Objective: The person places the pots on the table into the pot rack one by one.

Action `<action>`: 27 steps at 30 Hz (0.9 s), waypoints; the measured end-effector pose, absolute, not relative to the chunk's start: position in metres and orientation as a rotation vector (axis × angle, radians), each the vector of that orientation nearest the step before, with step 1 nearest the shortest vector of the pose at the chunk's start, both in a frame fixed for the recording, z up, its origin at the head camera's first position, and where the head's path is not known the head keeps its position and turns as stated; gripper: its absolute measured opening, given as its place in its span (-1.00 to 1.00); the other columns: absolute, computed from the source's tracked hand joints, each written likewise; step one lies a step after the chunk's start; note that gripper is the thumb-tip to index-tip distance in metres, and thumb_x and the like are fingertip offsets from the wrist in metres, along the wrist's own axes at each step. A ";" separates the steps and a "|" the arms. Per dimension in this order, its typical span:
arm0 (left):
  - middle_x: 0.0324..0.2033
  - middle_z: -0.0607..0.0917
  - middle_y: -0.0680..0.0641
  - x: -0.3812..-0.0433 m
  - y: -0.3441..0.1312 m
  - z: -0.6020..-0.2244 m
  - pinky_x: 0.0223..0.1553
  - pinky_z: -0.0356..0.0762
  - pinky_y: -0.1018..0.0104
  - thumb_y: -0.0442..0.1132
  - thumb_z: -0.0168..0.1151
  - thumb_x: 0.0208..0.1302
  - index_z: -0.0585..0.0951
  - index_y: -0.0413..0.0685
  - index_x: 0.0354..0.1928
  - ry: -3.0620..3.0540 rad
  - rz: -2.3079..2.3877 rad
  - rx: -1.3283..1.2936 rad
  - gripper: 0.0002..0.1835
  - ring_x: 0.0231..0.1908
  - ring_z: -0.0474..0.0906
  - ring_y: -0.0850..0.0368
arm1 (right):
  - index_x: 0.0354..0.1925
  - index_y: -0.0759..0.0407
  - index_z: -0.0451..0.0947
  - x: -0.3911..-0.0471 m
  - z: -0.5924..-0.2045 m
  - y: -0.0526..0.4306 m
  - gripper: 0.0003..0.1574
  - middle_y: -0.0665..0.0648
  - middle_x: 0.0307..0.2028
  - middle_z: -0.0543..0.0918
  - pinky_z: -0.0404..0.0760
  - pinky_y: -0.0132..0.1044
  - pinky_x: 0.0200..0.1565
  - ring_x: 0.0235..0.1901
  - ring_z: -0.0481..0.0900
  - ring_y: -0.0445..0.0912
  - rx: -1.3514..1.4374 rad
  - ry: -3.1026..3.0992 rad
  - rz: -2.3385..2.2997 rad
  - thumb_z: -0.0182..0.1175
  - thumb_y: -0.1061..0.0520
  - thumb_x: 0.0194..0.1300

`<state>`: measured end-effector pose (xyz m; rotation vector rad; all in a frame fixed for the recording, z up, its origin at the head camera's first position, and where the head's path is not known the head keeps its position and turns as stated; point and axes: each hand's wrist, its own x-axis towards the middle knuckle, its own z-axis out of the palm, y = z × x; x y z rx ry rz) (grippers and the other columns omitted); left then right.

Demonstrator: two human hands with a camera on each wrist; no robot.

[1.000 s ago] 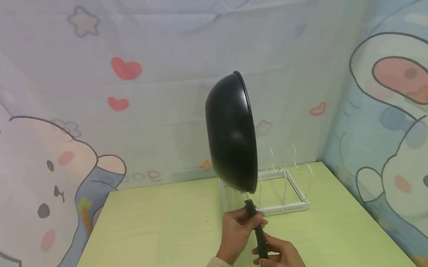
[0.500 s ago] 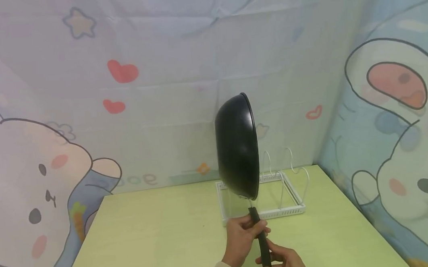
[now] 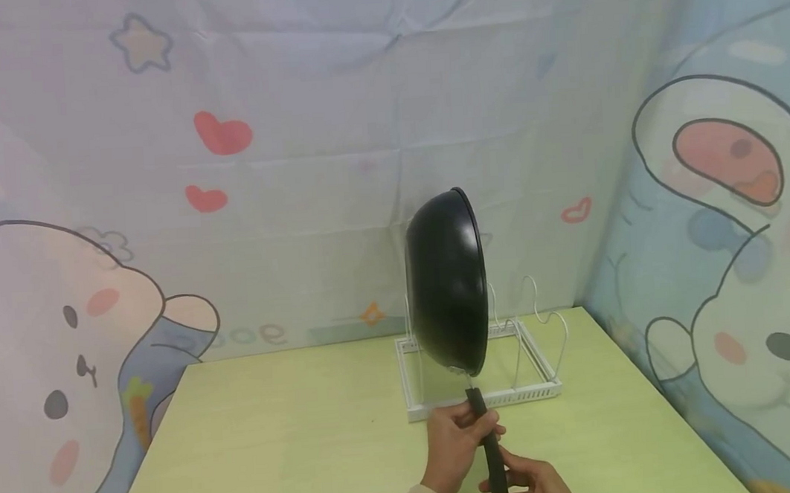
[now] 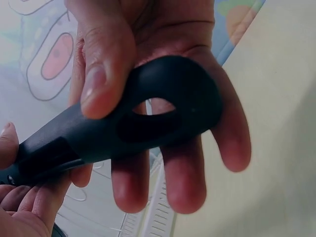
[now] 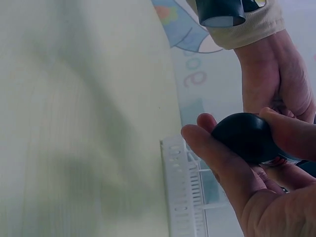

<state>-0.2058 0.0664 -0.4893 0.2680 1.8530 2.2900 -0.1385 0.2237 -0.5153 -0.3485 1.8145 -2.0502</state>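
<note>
A black wok (image 3: pixel 444 288) stands on edge in the air, its round underside facing left and its rim to the right. Its black handle (image 3: pixel 491 450) points down toward me. My left hand (image 3: pixel 454 448) grips the handle's upper part, near the pan. Lower down, my right hand (image 3: pixel 538 483) holds the handle's end between thumb and fingers. That end has a hanging hole, plain in the left wrist view, where the right hand's fingers (image 4: pixel 185 185) lie behind the handle (image 4: pixel 197 89). The pan overlaps the white wire rack (image 3: pixel 548 361) in the head view.
The rack has a slotted white base (image 5: pixel 180 187) and curved upright wires; it stands on the right half of the pale yellow-green table (image 3: pixel 290 423). Behind hangs a cartoon-printed cloth (image 3: pixel 313 228), which also covers both sides.
The wok has come down and slightly right in the head view, overlapping more of the rack. Both hands keep their hold on the handle and move with it.
</note>
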 end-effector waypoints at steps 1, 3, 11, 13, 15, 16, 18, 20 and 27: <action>-0.46 0.82 -0.19 -0.205 0.068 -0.491 -0.23 0.73 0.40 -0.23 0.48 0.15 0.74 -0.32 -0.19 1.849 2.293 0.260 -0.72 -0.36 0.81 0.06 | 0.44 0.55 -0.21 -0.139 -0.517 0.225 0.01 0.43 -0.01 0.70 0.75 -0.23 -0.10 -0.17 0.82 -0.01 -0.333 1.814 -2.043 0.21 0.29 0.33; -0.45 0.82 -0.23 -0.205 0.070 -0.494 -0.23 0.72 0.41 -0.25 0.47 0.15 0.73 -0.34 -0.19 1.847 2.300 0.247 -0.72 -0.37 0.81 0.07 | 0.45 0.55 -0.21 -0.139 -0.519 0.227 0.02 0.41 -0.02 0.71 0.75 -0.24 -0.10 -0.16 0.81 -0.01 -0.320 1.810 -2.034 0.21 0.27 0.33; -0.43 0.80 -0.32 -0.205 0.077 -0.498 -0.25 0.68 0.46 -0.25 0.46 0.17 0.74 -0.34 -0.22 1.901 2.287 0.253 -0.74 -0.37 0.82 0.00 | 0.46 0.54 -0.15 -0.140 -0.522 0.233 0.02 0.39 -0.05 0.72 0.76 -0.25 -0.14 -0.18 0.82 0.03 -0.282 1.884 -1.988 0.23 0.31 0.28; -0.43 0.80 -0.31 -0.206 0.078 -0.500 -0.23 0.67 0.47 -0.25 0.46 0.16 0.74 -0.34 -0.23 1.924 2.271 0.239 -0.75 -0.37 0.82 0.01 | 0.47 0.53 -0.13 -0.141 -0.524 0.233 0.03 0.39 -0.05 0.72 0.76 -0.25 -0.14 -0.18 0.82 0.05 -0.267 1.887 -1.990 0.25 0.31 0.27; -0.45 0.81 -0.28 -0.206 0.079 -0.503 -0.23 0.66 0.47 -0.25 0.46 0.16 0.73 -0.32 -0.26 1.948 2.253 0.226 -0.77 -0.38 0.82 0.03 | 0.47 0.53 -0.12 -0.142 -0.528 0.235 0.03 0.40 -0.05 0.71 0.75 -0.26 -0.14 -0.18 0.82 0.03 -0.272 1.883 -1.987 0.25 0.30 0.27; -0.45 0.81 -0.27 -0.206 0.080 -0.506 -0.24 0.67 0.46 -0.25 0.46 0.16 0.73 -0.32 -0.27 1.951 2.251 0.222 -0.77 -0.38 0.82 0.03 | 0.46 0.55 -0.12 -0.142 -0.530 0.236 0.02 0.42 -0.06 0.70 0.74 -0.29 -0.14 -0.18 0.81 0.00 -0.299 1.893 -1.979 0.25 0.30 0.27; -0.45 0.81 -0.28 -0.205 0.081 -0.510 -0.26 0.70 0.44 -0.25 0.46 0.17 0.73 -0.34 -0.27 1.937 2.256 0.213 -0.77 -0.37 0.82 0.00 | 0.43 0.60 -0.13 -0.142 -0.535 0.239 0.00 0.49 -0.09 0.70 0.73 -0.34 -0.14 -0.19 0.80 -0.09 -0.368 1.909 -1.968 0.24 0.30 0.29; -0.44 0.80 -0.30 -0.203 0.081 -0.514 -0.28 0.71 0.42 -0.25 0.46 0.18 0.73 -0.34 -0.27 1.929 2.257 0.205 -0.76 -0.37 0.82 -0.02 | 0.40 0.66 -0.14 -0.142 -0.540 0.242 -0.04 0.59 -0.13 0.66 0.70 -0.39 -0.15 -0.19 0.78 -0.16 -0.450 1.925 -1.961 0.21 0.31 0.31; -0.41 0.81 -0.30 -0.200 0.084 -0.523 -0.28 0.72 0.41 -0.20 0.45 0.19 0.73 -0.32 -0.25 1.937 2.239 0.194 -0.74 -0.39 0.81 0.09 | 0.37 0.69 -0.12 -0.141 -0.549 0.247 -0.07 0.27 -0.18 0.77 0.69 -0.41 -0.13 -0.13 0.71 -0.21 -0.509 1.914 -1.956 0.20 0.29 0.35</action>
